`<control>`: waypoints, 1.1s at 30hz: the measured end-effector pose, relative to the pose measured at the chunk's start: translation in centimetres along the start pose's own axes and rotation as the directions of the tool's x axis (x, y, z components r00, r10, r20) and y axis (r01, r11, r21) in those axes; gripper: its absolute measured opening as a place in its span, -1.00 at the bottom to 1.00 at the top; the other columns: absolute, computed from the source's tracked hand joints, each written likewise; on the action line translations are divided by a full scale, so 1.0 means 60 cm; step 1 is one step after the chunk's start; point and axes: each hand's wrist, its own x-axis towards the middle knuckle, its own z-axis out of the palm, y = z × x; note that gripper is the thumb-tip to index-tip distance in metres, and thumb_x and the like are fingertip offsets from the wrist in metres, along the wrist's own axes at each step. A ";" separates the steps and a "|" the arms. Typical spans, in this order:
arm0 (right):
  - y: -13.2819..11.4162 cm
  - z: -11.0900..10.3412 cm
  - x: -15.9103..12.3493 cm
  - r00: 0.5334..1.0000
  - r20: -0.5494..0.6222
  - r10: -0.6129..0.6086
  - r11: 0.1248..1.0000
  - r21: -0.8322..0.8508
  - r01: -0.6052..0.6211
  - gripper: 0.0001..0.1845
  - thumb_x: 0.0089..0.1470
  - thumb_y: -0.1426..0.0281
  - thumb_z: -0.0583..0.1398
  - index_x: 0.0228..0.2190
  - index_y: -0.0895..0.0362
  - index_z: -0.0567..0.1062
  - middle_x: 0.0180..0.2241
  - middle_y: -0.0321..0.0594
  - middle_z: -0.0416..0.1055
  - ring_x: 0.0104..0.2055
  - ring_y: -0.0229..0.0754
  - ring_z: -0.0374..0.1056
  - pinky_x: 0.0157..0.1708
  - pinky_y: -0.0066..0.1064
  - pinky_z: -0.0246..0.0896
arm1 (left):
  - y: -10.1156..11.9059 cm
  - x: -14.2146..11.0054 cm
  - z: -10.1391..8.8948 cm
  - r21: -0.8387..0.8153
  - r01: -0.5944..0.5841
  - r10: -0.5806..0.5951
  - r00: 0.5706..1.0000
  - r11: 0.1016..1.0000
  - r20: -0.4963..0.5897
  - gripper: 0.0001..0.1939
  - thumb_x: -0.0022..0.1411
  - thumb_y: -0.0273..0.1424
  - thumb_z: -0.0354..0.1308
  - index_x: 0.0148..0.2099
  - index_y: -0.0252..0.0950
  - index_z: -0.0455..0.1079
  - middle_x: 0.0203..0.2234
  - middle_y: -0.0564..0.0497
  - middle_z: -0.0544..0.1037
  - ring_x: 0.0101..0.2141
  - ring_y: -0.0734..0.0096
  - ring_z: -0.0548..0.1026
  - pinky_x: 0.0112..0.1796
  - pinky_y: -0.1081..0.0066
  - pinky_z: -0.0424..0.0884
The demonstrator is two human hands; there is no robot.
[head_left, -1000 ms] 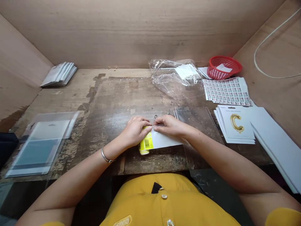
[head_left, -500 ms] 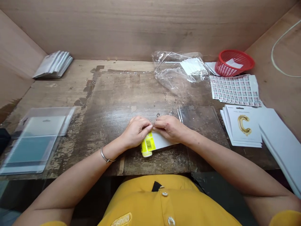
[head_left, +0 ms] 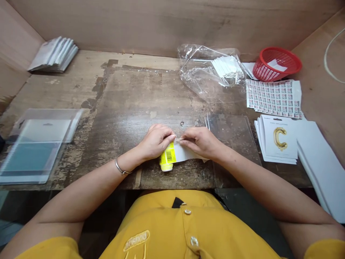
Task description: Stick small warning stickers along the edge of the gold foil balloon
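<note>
Near the front of the worn wooden table, my left hand [head_left: 158,142] is closed round the top of a roll of yellow barcode labels [head_left: 167,157]. From the roll a white backing strip [head_left: 185,153] runs to the right, below my right hand [head_left: 201,142]. My right thumb and forefinger are pinched at the strip's upper edge, close to my left fingertips. Whether a loose label is between them is too small to tell. Right of my right hand lies a clear plastic bag [head_left: 229,135], flat on the table.
Clear sleeves with cards [head_left: 32,154] lie at left, and a stack of packets [head_left: 55,54] behind them. At back right are a plastic bag of white pieces [head_left: 228,68], a red basket [head_left: 277,64] and a sticker sheet [head_left: 273,97]. Foil balloon cards [head_left: 280,140] lie beside white sheets [head_left: 320,162].
My right hand has drawn slightly away from my left, so a small gap shows between the fingertips. The whole view has tilted a little; the left hand still holds the roll.
</note>
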 end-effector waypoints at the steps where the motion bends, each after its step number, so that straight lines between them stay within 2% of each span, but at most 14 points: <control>1: -0.001 -0.002 -0.002 1.000 0.025 0.012 1.000 0.014 -0.012 -0.85 0.14 0.37 0.15 -0.43 0.15 0.45 -0.47 -0.25 0.40 -0.43 -0.26 0.27 -0.41 -0.46 0.05 | 0.000 0.000 0.001 0.010 -0.005 0.005 1.000 1.000 0.002 -0.72 0.32 -0.30 -0.05 -0.33 -0.27 0.42 -0.41 0.01 0.52 -0.28 0.29 0.39 -0.11 0.24 0.22; 7: -0.015 -0.002 -0.018 0.993 0.045 -0.110 0.992 -0.055 0.113 -0.81 0.18 0.43 0.06 -0.44 0.12 0.41 -0.46 -0.24 0.37 -0.39 -0.23 0.23 -0.37 -0.43 0.04 | -0.003 -0.002 0.003 0.058 -0.029 0.029 1.000 0.998 0.005 -0.72 0.33 -0.28 -0.05 -0.33 -0.26 0.42 -0.42 0.01 0.49 -0.27 0.28 0.36 -0.11 0.24 0.21; 14: -0.030 -0.002 -0.030 0.983 0.015 -0.182 0.970 -0.159 0.182 -0.76 0.23 0.41 0.03 -0.45 0.13 0.40 -0.48 -0.24 0.38 -0.41 -0.23 0.21 -0.38 -0.41 0.04 | -0.006 -0.002 0.005 0.079 -0.035 0.035 0.999 0.996 -0.005 -0.74 0.33 -0.30 -0.02 -0.33 -0.28 0.42 -0.43 0.02 0.48 -0.28 0.30 0.36 -0.12 0.27 0.22; 20: -0.053 -0.001 -0.050 0.958 0.037 -0.284 0.885 -0.375 0.277 -0.65 0.26 0.41 0.01 -0.54 0.12 0.40 -0.56 -0.27 0.30 -0.48 -0.24 0.10 -0.44 -0.34 -0.08 | -0.007 -0.003 0.006 0.092 -0.027 0.028 1.000 0.995 -0.007 -0.74 0.33 -0.29 -0.02 -0.33 -0.27 0.42 -0.41 0.00 0.48 -0.26 0.29 0.36 -0.11 0.26 0.22; 25: -0.077 -0.001 -0.069 0.912 0.016 -0.410 0.827 -0.416 0.379 -0.68 0.21 0.52 0.05 -0.56 0.12 0.39 -0.58 -0.27 0.26 -0.50 -0.22 0.07 -0.47 -0.30 -0.07 | -0.005 -0.002 0.003 0.089 -0.025 0.024 1.000 0.996 0.010 -0.74 0.33 -0.29 -0.03 -0.32 -0.27 0.42 -0.39 -0.01 0.50 -0.24 0.28 0.38 -0.09 0.25 0.22; 28: -0.107 -0.015 -0.091 0.903 0.071 -0.423 0.837 -0.352 0.420 -0.72 0.19 0.55 0.07 -0.53 0.12 0.42 -0.58 -0.26 0.28 -0.51 -0.21 0.09 -0.50 -0.28 -0.07 | -0.004 -0.001 0.003 0.088 -0.020 0.018 1.000 0.996 0.021 -0.72 0.33 -0.29 -0.04 -0.33 -0.27 0.42 -0.38 -0.01 0.49 -0.24 0.27 0.37 -0.07 0.24 0.21; 30: -0.131 -0.042 -0.116 0.916 0.129 -0.380 0.890 -0.219 0.400 -0.76 0.19 0.53 0.08 -0.47 0.10 0.45 -0.57 -0.25 0.30 -0.52 -0.20 0.12 -0.52 -0.27 -0.05 | -0.006 -0.001 0.005 0.090 -0.017 0.014 0.999 0.996 0.031 -0.71 0.32 -0.28 -0.04 -0.34 -0.27 0.42 -0.39 -0.02 0.49 -0.23 0.26 0.37 -0.07 0.22 0.21; 32: -0.149 -0.082 -0.148 0.957 0.128 -0.262 0.962 -0.046 0.270 -0.83 0.17 0.50 0.11 -0.39 0.07 0.48 -0.56 -0.24 0.36 -0.51 -0.20 0.20 -0.53 -0.26 0.03 | -0.009 0.000 0.007 0.091 -0.015 0.012 0.999 0.996 0.040 -0.70 0.32 -0.27 -0.04 -0.35 -0.27 0.43 -0.40 -0.03 0.49 -0.24 0.24 0.37 -0.07 0.20 0.22; 33: -0.153 -0.102 -0.164 0.985 0.066 -0.159 0.987 0.035 0.157 -0.86 0.15 0.47 0.15 -0.36 0.02 0.49 -0.54 -0.23 0.39 -0.50 -0.19 0.24 -0.52 -0.26 0.08 | -0.010 0.001 0.007 0.090 -0.017 0.013 0.999 0.996 0.046 -0.69 0.32 -0.27 -0.04 -0.35 -0.27 0.44 -0.40 -0.04 0.50 -0.24 0.23 0.38 -0.07 0.19 0.23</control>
